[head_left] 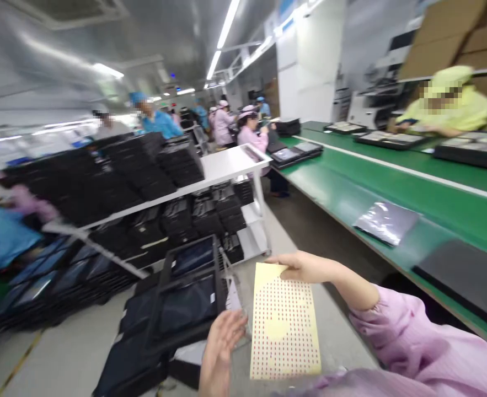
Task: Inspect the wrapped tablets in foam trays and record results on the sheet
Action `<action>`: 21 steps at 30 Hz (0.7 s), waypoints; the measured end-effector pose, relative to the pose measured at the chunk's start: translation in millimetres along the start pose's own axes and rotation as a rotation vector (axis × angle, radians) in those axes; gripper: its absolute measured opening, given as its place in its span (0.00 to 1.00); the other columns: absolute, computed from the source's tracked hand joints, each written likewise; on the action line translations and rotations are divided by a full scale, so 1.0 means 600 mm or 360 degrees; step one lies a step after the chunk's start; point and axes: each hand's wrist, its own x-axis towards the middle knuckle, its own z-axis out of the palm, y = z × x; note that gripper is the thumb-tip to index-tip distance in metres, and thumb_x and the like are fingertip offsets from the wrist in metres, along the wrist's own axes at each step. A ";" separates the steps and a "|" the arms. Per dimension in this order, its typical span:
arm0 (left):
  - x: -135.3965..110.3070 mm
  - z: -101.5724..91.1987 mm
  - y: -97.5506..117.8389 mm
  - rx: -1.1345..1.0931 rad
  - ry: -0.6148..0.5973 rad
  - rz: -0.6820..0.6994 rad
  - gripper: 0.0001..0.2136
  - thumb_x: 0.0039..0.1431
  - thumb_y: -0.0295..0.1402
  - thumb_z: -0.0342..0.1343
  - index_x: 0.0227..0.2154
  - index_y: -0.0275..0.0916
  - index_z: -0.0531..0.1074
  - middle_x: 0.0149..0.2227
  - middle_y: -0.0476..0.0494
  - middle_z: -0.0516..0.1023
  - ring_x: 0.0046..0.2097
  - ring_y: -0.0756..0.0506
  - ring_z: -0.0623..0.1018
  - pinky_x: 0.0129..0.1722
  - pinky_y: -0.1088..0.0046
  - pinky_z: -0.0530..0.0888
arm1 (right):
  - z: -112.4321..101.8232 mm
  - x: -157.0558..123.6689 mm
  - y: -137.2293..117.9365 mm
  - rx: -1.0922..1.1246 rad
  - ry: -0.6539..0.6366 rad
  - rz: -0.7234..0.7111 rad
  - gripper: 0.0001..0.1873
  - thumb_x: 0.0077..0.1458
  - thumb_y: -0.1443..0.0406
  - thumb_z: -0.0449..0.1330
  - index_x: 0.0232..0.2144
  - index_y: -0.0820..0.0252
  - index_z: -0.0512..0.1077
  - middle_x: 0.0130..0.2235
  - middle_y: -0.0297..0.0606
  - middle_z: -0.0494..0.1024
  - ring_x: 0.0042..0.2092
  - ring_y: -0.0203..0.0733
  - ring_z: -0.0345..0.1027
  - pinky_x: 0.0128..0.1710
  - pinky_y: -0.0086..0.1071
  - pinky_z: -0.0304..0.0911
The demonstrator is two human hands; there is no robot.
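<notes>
My right hand (299,266) pinches the top edge of a pale yellow sheet (283,325) covered with rows of small red dots, held upright in front of me. My left hand (222,336) rises from below beside the sheet's left edge, fingers loosely curled around a thin clear film or strip (233,286) that I can barely make out. Just left of my hands stand black trays (187,300) holding dark glossy panels, stacked on the floor.
A green conveyor table (392,187) runs along the right with a silver bag (386,221), a dark flat panel (462,278) and trays. A white shelf cart (226,165) full of black trays stands ahead. Several co-workers in coloured smocks work along the line.
</notes>
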 end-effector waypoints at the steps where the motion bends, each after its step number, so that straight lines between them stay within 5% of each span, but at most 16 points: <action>1: 0.028 0.064 0.006 0.0015 -0.0180 0.0004 0.33 0.37 0.55 0.63 0.44 0.39 0.71 0.47 0.33 0.74 0.48 0.35 0.74 0.45 0.62 0.71 | -0.048 -0.035 -0.004 -0.0184 0.0005 -0.0048 0.27 0.49 0.71 0.55 0.53 0.60 0.67 0.32 0.33 0.75 0.28 0.33 0.64 0.28 0.25 0.58; 4: 0.097 0.270 0.011 0.0143 -0.0788 -0.0207 0.33 0.36 0.49 0.67 0.46 0.36 0.70 0.44 0.33 0.76 0.46 0.35 0.75 0.42 0.63 0.72 | -0.167 -0.138 0.003 -0.0548 0.0074 -0.0095 0.27 0.52 0.71 0.53 0.56 0.62 0.64 0.28 0.32 0.73 0.25 0.32 0.61 0.25 0.25 0.55; 7: 0.131 0.447 -0.008 0.0227 -0.1084 -0.0500 0.30 0.37 0.44 0.67 0.45 0.34 0.71 0.37 0.36 0.79 0.40 0.36 0.77 0.39 0.62 0.73 | -0.253 -0.242 0.044 -0.0528 0.0423 0.0106 0.27 0.53 0.68 0.55 0.56 0.63 0.61 0.29 0.33 0.72 0.27 0.33 0.62 0.26 0.25 0.55; 10: 0.152 0.558 -0.039 0.0267 -0.1150 -0.0650 0.26 0.37 0.42 0.67 0.40 0.33 0.72 0.34 0.38 0.79 0.38 0.36 0.78 0.36 0.62 0.74 | -0.298 -0.339 0.098 -0.0222 0.0960 0.0384 0.24 0.51 0.67 0.56 0.52 0.64 0.62 0.29 0.32 0.71 0.29 0.35 0.64 0.28 0.27 0.58; 14: 0.206 0.650 -0.074 0.0462 -0.1433 -0.0719 0.25 0.36 0.40 0.67 0.39 0.34 0.72 0.39 0.35 0.78 0.44 0.33 0.76 0.41 0.58 0.73 | -0.306 -0.419 0.152 -0.0102 0.1438 0.0560 0.12 0.53 0.69 0.52 0.42 0.60 0.63 0.25 0.28 0.68 0.27 0.34 0.64 0.27 0.26 0.59; 16: 0.242 0.694 -0.085 0.0606 -0.1439 -0.0387 0.26 0.36 0.38 0.67 0.41 0.36 0.71 0.44 0.34 0.76 0.52 0.31 0.71 0.48 0.55 0.69 | -0.307 -0.434 0.170 -0.0365 0.1598 0.0676 0.08 0.54 0.69 0.50 0.38 0.59 0.62 0.26 0.29 0.69 0.26 0.34 0.64 0.27 0.27 0.59; 19: 0.292 0.764 -0.091 0.0829 -0.1304 0.0567 0.24 0.38 0.36 0.66 0.42 0.40 0.72 0.53 0.35 0.70 0.61 0.32 0.59 0.60 0.54 0.54 | -0.320 -0.432 0.191 -0.0686 0.1708 0.0813 0.05 0.54 0.69 0.49 0.33 0.58 0.63 0.29 0.35 0.72 0.30 0.37 0.66 0.30 0.29 0.59; 21: 0.321 0.809 -0.088 0.0952 -0.1529 0.0915 0.19 0.40 0.37 0.65 0.38 0.41 0.74 0.54 0.37 0.69 0.63 0.32 0.55 0.62 0.54 0.46 | -0.338 -0.421 0.201 -0.0712 0.1741 0.0850 0.04 0.53 0.70 0.50 0.31 0.58 0.63 0.30 0.36 0.73 0.31 0.39 0.67 0.30 0.30 0.59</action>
